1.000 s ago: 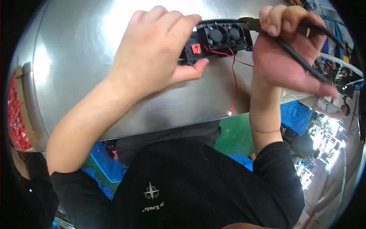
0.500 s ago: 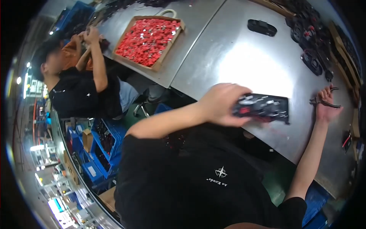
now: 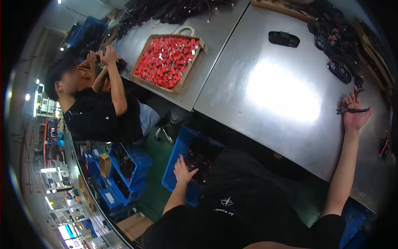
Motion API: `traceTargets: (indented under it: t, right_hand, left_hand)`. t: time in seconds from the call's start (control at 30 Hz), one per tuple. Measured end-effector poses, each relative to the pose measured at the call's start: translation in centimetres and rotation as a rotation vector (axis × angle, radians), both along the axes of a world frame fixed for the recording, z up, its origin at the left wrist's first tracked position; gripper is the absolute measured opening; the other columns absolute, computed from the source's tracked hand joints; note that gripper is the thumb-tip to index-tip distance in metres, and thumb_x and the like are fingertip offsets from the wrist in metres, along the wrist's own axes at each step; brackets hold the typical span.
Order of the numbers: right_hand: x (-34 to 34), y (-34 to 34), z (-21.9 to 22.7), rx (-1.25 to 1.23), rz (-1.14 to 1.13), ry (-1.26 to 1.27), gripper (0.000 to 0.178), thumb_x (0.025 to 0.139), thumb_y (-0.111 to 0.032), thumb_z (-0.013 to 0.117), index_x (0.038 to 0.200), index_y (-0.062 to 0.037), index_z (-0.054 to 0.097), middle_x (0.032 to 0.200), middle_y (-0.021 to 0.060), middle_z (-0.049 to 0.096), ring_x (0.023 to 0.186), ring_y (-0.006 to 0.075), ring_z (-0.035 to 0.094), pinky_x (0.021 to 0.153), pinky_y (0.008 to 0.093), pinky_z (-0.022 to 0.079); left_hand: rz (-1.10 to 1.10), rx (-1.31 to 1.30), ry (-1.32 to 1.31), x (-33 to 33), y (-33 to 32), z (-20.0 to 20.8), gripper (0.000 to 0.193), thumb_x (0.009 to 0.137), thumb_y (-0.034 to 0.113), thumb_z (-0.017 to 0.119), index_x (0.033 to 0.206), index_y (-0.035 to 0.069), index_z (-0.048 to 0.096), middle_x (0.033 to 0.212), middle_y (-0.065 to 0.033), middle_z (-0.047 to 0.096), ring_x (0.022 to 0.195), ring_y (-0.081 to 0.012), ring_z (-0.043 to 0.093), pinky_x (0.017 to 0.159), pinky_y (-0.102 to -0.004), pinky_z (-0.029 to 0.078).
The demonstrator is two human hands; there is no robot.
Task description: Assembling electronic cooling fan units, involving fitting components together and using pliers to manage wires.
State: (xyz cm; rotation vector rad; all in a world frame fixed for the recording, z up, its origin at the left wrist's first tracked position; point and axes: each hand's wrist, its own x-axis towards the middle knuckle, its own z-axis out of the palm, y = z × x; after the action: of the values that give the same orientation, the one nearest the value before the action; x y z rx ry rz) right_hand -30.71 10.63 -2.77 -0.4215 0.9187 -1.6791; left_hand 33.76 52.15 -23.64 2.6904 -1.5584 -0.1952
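Note:
My left hand (image 3: 183,170) is down at the left, over the near side of a blue crate (image 3: 170,171). Its fingers are spread and I see nothing in them. Dark parts with bits of red (image 3: 201,159) lie in the crate beside my fingertips. Out on the right of the metal table (image 3: 232,89), my right hand (image 3: 355,114) is palm up, its fingers curled around black-handled pliers (image 3: 357,110). Beyond that hand lies an oval black housing (image 3: 339,69). Farther off, a similar black housing (image 3: 284,39) rests alone on the tabletop.
A cardboard tray of small red parts (image 3: 166,62) sits at the far left of the table. Black parts (image 3: 331,37) are heaped at the far right. A co-worker (image 3: 99,103) sits to my left, hands raised. Stacked blue crates (image 3: 128,166) stand on the floor.
My left hand has moved from above the table's front edge down and left to the blue crate. The black part it held is no longer in it. My right hand still holds the pliers.

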Motion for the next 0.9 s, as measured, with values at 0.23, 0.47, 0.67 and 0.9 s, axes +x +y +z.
traceTargets:
  t: [0.23,0.47,0.67,0.9]
  right_hand:
    - [-2.7,0.4,-2.0,-0.12,0.031,-0.044,0.102,0.102,-0.079,0.019,0.15,0.0079,0.047,0.106,0.0109,0.055,0.086,0.0198,0.043,0.079,0.0328,0.038]
    - [0.0,0.8,0.9,-0.048,-0.009,-0.152,0.098,0.103,-0.079,0.026,0.151,0.0035,0.048,0.099,0.007,0.055,0.083,0.0178,0.048,0.078,0.0314,0.042]
    - [0.1,-0.5,0.8,-0.097,0.063,-0.257,0.099,0.102,-0.082,0.028,0.147,0.0031,0.051,0.092,0.005,0.051,0.078,0.0164,0.046,0.075,0.0312,0.042]
    - [0.1,-0.1,1.9,-0.039,0.092,-0.267,0.097,0.102,-0.082,0.028,0.146,0.0021,0.052,0.093,0.005,0.053,0.078,0.0154,0.047,0.073,0.0299,0.042]
  left_hand:
    - [-0.895,-0.798,-0.108,-3.3,-25.4,18.7,0.043,0.079,0.008,0.078,0.119,0.004,0.064,0.1,-0.0153,0.068,0.087,-0.0358,0.064,0.084,-0.0471,0.051]
    - [-0.923,-0.765,-0.31,-7.2,-62.5,31.6,0.029,0.093,0.01,0.071,0.122,0.009,0.067,0.108,-0.0169,0.071,0.1,-0.0379,0.068,0.086,-0.0474,0.054]
    - [-0.609,-0.426,-0.67,-3.0,-78.3,24.5,0.036,0.092,0.02,0.069,0.127,0.015,0.064,0.121,-0.012,0.066,0.105,-0.0366,0.07,0.086,-0.0533,0.058]
    - [-0.616,-0.657,-0.565,-0.7,-78.3,30.0,0.03,0.098,0.019,0.064,0.127,0.01,0.067,0.112,-0.0181,0.072,0.103,-0.0389,0.069,0.083,-0.0525,0.056]
